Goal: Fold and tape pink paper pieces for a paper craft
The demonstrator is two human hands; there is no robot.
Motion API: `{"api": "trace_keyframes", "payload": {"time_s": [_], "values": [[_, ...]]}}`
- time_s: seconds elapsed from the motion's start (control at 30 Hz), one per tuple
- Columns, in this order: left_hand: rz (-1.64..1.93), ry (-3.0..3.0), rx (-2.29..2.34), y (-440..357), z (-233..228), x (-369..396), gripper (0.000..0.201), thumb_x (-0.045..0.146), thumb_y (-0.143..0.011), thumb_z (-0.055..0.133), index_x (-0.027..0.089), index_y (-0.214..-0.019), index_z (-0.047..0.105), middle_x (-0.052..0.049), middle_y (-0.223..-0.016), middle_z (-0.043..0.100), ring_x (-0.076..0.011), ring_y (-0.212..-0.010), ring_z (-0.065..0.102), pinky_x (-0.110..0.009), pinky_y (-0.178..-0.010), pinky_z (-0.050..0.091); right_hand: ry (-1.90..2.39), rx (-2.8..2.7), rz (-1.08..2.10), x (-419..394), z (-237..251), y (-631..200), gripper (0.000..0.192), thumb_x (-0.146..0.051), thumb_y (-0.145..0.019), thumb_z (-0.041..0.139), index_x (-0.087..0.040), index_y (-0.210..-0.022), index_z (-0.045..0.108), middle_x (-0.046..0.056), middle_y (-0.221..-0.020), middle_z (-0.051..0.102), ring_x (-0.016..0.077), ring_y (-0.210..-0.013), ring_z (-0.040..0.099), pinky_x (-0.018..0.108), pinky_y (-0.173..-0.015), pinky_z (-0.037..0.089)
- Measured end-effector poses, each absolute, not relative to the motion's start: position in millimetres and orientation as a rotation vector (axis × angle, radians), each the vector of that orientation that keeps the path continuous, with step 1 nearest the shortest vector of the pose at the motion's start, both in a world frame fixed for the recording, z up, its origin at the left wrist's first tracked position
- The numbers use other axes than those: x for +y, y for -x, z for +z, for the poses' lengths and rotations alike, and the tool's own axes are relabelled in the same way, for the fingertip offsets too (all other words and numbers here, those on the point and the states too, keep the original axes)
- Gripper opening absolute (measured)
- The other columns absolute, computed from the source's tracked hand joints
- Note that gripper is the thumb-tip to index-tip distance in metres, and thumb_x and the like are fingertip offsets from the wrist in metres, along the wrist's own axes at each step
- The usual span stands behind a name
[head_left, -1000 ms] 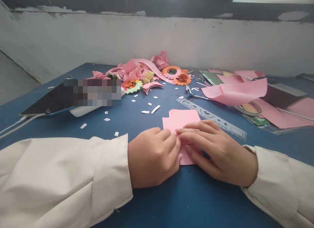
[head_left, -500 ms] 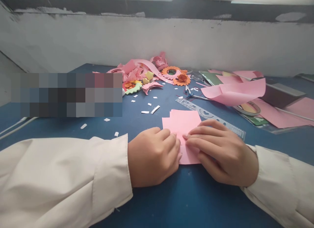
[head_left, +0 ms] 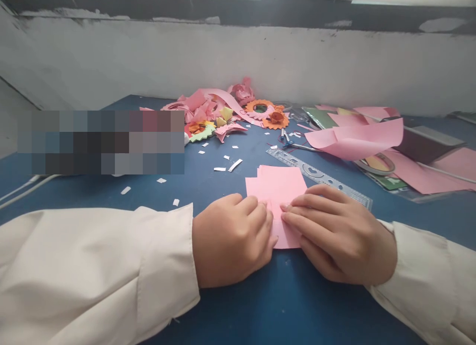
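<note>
We are pressing down on the pink paper square [head_left: 277, 194], which is lying flat on the blue table [head_left: 238, 295] right in front of us, and both hands are meeting over its near half. Our left hand [head_left: 232, 238] is curled, knuckles up, its fingers tucked against the paper's near left edge; our right hand [head_left: 336, 233] is lying flatter, fingers held close together and pointing left across the sheet, pinning it rather than gripping it. The fingertips of the two hands are almost touching, and the free part of the paper is stretching away from them toward the far side. Just beyond, the ruler [head_left: 320, 179] is running diagonally, near the right hand.
</note>
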State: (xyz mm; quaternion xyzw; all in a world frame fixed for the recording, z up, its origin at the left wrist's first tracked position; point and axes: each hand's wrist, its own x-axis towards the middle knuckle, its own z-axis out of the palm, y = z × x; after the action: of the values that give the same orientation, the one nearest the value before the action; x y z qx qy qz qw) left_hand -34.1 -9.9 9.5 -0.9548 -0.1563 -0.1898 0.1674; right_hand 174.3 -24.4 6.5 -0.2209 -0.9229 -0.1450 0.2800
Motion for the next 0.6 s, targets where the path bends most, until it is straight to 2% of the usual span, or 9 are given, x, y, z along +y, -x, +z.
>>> {"api": "trace_keyframes", "payload": {"time_s": [0.13, 0.23, 0.5, 0.6], "values": [[-0.607, 2.698, -0.441, 36.6, 8.4, -11.8, 0.028, 0.027, -0.091, 0.049, 0.007, -0.083, 0.067, -0.011, -0.076, 0.069, -0.0241, -0.081, 0.066, -0.033, -0.059, 0.051, 0.575, -2.481, -0.439, -25.9, 7.1, -173.8, 0.014, -0.013, -0.082, 0.048, -0.01, -0.087, 0.061, 0.01, -0.076, 0.068, 0.0211, -0.076, 0.063, 0.037, -0.065, 0.051], [-0.661, 2.642, -0.385, 38.9, 8.6, -12.5, 0.021, 0.025, -0.088, 0.058, 0.01, -0.075, 0.066, -0.007, -0.068, 0.067, -0.0205, -0.069, 0.066, -0.03, -0.052, 0.046, 0.586, -2.47, -0.457, -25.5, 6.6, -172.9, 0.011, -0.016, -0.083, 0.05, -0.013, -0.084, 0.061, 0.007, -0.071, 0.067, 0.0187, -0.071, 0.062, 0.034, -0.062, 0.05], [-0.692, 2.64, -0.438, 40.0, 8.2, -14.6, 0.031, 0.032, -0.09, 0.056, 0.013, -0.068, 0.064, -0.005, -0.064, 0.066, -0.0169, -0.064, 0.063, -0.029, -0.054, 0.046, 0.6, -2.412, -0.447, -27.8, 4.9, -173.5, 0.014, -0.014, -0.081, 0.055, -0.017, -0.067, 0.058, 0.004, -0.062, 0.065, 0.0157, -0.058, 0.058, 0.032, -0.054, 0.047], [-0.697, 2.651, -0.438, 40.4, 8.0, -14.8, 0.036, 0.038, -0.09, 0.055, 0.012, -0.068, 0.064, -0.006, -0.065, 0.066, -0.0181, -0.064, 0.062, -0.03, -0.052, 0.044, 0.584, -2.408, -0.412, -28.0, 4.3, -174.4, 0.024, -0.026, -0.084, 0.055, -0.016, -0.063, 0.058, 0.008, -0.063, 0.065, 0.0172, -0.058, 0.058, 0.034, -0.053, 0.047]]}}
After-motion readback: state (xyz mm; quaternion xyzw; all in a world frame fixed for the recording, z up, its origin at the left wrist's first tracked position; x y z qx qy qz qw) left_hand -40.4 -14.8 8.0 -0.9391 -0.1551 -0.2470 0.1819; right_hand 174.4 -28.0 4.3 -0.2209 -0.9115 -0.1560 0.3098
